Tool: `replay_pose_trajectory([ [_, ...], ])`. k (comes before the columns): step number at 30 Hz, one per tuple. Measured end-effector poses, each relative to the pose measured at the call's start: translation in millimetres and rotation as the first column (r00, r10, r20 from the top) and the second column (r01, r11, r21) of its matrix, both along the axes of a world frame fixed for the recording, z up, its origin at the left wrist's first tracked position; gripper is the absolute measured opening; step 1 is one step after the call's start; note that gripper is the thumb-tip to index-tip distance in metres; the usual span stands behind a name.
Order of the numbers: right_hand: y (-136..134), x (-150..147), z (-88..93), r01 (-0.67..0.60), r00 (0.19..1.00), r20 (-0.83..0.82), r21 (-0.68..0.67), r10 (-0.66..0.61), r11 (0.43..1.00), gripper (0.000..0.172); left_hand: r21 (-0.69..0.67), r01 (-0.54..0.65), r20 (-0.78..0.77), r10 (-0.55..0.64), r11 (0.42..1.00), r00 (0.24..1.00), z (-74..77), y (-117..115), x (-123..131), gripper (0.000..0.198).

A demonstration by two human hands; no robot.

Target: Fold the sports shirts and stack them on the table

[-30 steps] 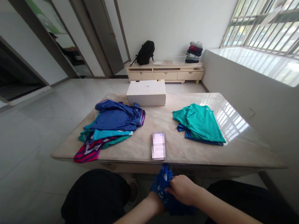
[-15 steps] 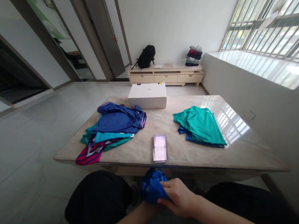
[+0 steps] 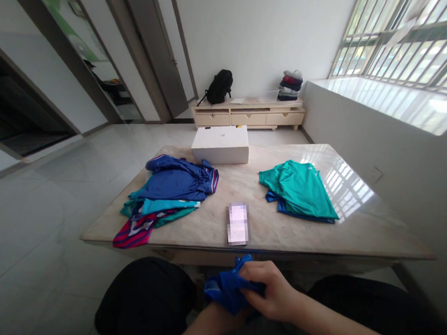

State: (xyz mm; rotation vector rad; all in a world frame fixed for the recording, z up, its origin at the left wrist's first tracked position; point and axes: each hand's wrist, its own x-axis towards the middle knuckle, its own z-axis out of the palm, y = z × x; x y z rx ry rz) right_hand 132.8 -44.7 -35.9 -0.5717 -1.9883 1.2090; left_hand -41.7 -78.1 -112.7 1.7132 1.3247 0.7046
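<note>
My right hand (image 3: 268, 289) pinches a bunched blue garment (image 3: 230, 289) between thumb and fingers, in front of the near table edge. My left forearm (image 3: 204, 324) reaches up into this same cloth, which covers the left hand and hides its fingers. Just beyond the garment, on the table, lies a small upright-lying rectangle (image 3: 237, 225), blurred out by pixels. To the right a green shirt (image 3: 297, 190) is laid over a blue one (image 3: 307, 215). A loose heap on the left has a navy shirt (image 3: 178, 178) on top.
The stone-topped table (image 3: 232, 184) has a white box (image 3: 220, 145) at its far side. Behind it a low cabinet (image 3: 248, 117) carries a black backpack (image 3: 220, 86) and a stack of folded clothes (image 3: 290, 86). My dark-clad knees (image 3: 144, 295) flank the garment.
The blue garment has been turned and bunched differently, its cloth spreading a little to the left. My right hand is slightly higher and still grips it. The clothes on the table lie as before.
</note>
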Motion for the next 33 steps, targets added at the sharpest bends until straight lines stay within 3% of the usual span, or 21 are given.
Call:
replay_pose_trajectory([
  [2,-3.6,1.0,0.7,-0.002,1.0,-0.001,0.053,0.002,0.999,0.02,0.042,0.134,-0.039,-0.133,0.99,0.99,10.9,-19.1,-13.1,0.03],
  [4,-6.9,1.6,1.2,-0.01,1.0,0.014,0.078,0.009,0.997,0.024,0.076,0.174,-0.096,-0.166,0.982,0.981,16.3,-34.0,-29.5,0.025],
  [6,-9.3,1.9,0.9,-0.023,0.999,0.038,0.087,0.02,0.996,0.023,0.104,-0.001,-0.135,0.015,0.995,0.991,15.0,-40.7,-44.5,0.025],
  [8,-10.6,2.4,-0.7,-0.048,0.996,0.073,0.098,0.041,0.994,0.023,0.155,-0.266,-0.118,0.285,0.951,0.951,9.3,-39.9,-52.7,0.03],
  [10,-11.3,2.9,-3.7,-0.075,0.992,0.107,0.104,0.063,0.992,0.024,0.166,-0.372,-0.032,0.382,0.913,0.923,3.5,-34.4,-51.7,0.058],
  [12,-10.8,3.8,-7.8,-0.081,0.99,0.122,0.113,0.067,0.99,0.025,0.094,-0.297,0.068,0.291,0.95,0.954,0.4,-27.8,-43.6,0.071],
  [15,-7.6,6.1,-13.1,-0.024,0.993,0.121,0.146,0.006,0.989,0.023,-0.072,-0.112,0.181,0.123,0.991,0.976,1.7,-21.3,-30.0,0.043],
  [17,-4.4,7.9,-14.8,0.04,0.992,0.115,0.153,-0.058,0.987,0.024,-0.13,-0.085,0.229,0.113,0.988,0.967,4.2,-20.5,-26.0,0.043],
  [21,-0.4,8.9,-14.3,0.151,0.978,0.123,0.135,-0.167,0.979,0.023,-0.188,-0.153,0.278,0.202,0.97,0.939,8.7,-26.1,-29.5,0.059],
  [25,-1.5,4.5,-15.8,0.152,0.982,0.103,0.089,-0.161,0.984,0.035,-0.06,-0.187,0.264,0.197,0.98,0.944,11.7,-32.6,-31.2,0.053],
  [29,-6.5,0.0,-20.9,0.089,0.985,0.142,0.075,-0.099,0.993,0.023,0.092,-0.154,0.201,0.133,0.984,0.97,13.4,-32.5,-28.1,0.039],
  [33,-10.9,-0.6,-24.4,0.116,0.97,0.204,0.097,-0.133,0.989,0.014,0.021,-0.157,0.226,0.149,0.987,0.963,10.6,-30.4,-27.1,0.035],
])
